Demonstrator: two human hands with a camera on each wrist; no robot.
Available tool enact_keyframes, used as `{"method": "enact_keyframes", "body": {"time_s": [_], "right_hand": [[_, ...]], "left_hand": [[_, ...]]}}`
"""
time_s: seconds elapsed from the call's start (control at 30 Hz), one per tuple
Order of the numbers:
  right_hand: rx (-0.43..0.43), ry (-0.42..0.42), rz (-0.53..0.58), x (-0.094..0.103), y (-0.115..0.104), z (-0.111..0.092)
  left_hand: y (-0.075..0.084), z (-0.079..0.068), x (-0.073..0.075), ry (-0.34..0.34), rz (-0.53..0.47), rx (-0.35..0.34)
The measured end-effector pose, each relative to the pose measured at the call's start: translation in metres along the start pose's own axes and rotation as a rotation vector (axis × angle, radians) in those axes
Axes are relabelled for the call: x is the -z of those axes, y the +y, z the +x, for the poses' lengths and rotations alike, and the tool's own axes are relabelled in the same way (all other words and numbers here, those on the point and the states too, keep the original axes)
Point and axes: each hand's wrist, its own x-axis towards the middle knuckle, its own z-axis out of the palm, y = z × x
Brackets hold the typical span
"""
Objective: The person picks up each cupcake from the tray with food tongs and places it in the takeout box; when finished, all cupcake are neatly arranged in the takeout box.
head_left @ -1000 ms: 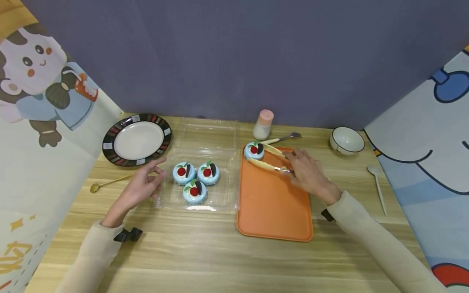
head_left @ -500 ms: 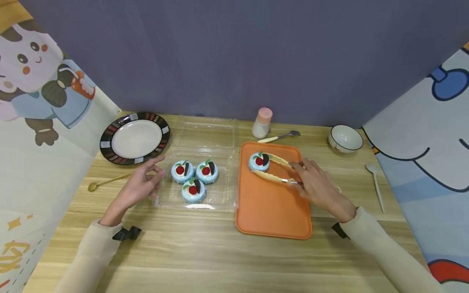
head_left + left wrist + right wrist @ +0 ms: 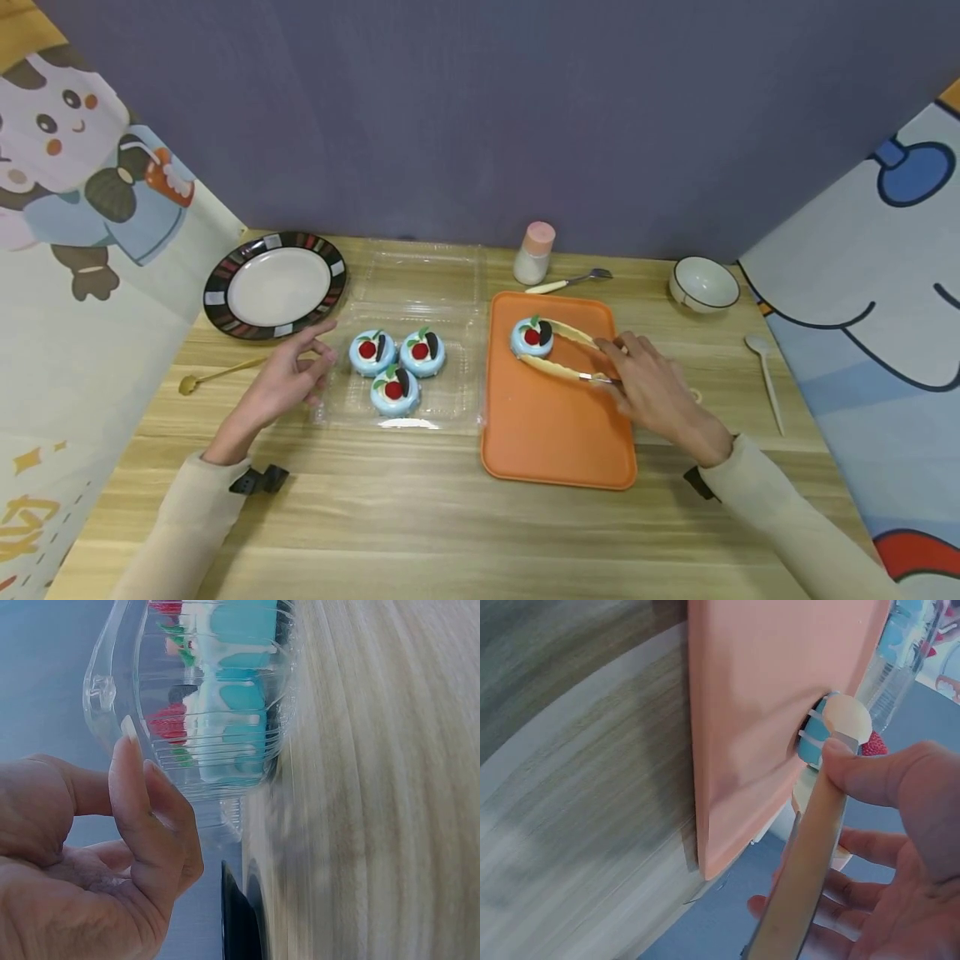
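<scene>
My right hand (image 3: pixel 652 383) grips a pair of tongs (image 3: pixel 555 367) with cream-coloured tips. The tips lie on both sides of a blue toy cupcake (image 3: pixel 532 338) topped with a red berry, dark cookie and green leaf. This cupcake is at the upper left of an orange tray (image 3: pixel 558 442); the right wrist view shows its side by the tong tip (image 3: pixel 847 720). Beside the left edge of a clear plastic box (image 3: pixel 457 396) is my left hand (image 3: pixel 288 375), fingers loosely bent, holding nothing. Several similar cupcakes (image 3: pixel 395 390) sit clustered in the box, whose lid (image 3: pixel 423 275) lies folded back.
A dark-rimmed plate (image 3: pixel 217 296) and a gold spoon (image 3: pixel 225 372) are at the left. Behind the tray stand a pink-capped shaker (image 3: pixel 534 254) and a fork (image 3: pixel 570 282). Farther right are a white bowl (image 3: pixel 703 285) and a pale spoon (image 3: pixel 767 383). Walls enclose the table.
The right hand, tongs and cupcake have moved toward the person and slightly right, from the tray's top-left corner farther onto the tray. The left hand stays beside the box.
</scene>
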Motion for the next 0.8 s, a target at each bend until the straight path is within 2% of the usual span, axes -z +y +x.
{"method": "enact_keyframes", "body": {"time_s": [0.23, 0.37, 0.53, 0.63, 0.8], "right_hand": [[0.019, 0.052, -0.011, 0.004, -0.003, -0.001], [0.041, 0.1, -0.001, 0.016, -0.009, 0.0], [0.108, 0.136, 0.022, 0.034, -0.025, 0.006], [0.152, 0.111, 0.045, 0.043, -0.04, 0.01], [0.228, 0.005, 0.042, 0.054, -0.065, 0.018]], "left_hand": [[0.001, -0.002, 0.0, 0.001, -0.002, -0.004], [-0.001, 0.0, 0.0, 0.003, 0.002, -0.018], [-0.002, 0.001, 0.001, 0.002, 0.007, -0.022], [-0.002, 0.002, 0.002, -0.002, 0.007, -0.013], [-0.002, 0.002, 0.001, -0.003, -0.004, 0.003]]}}
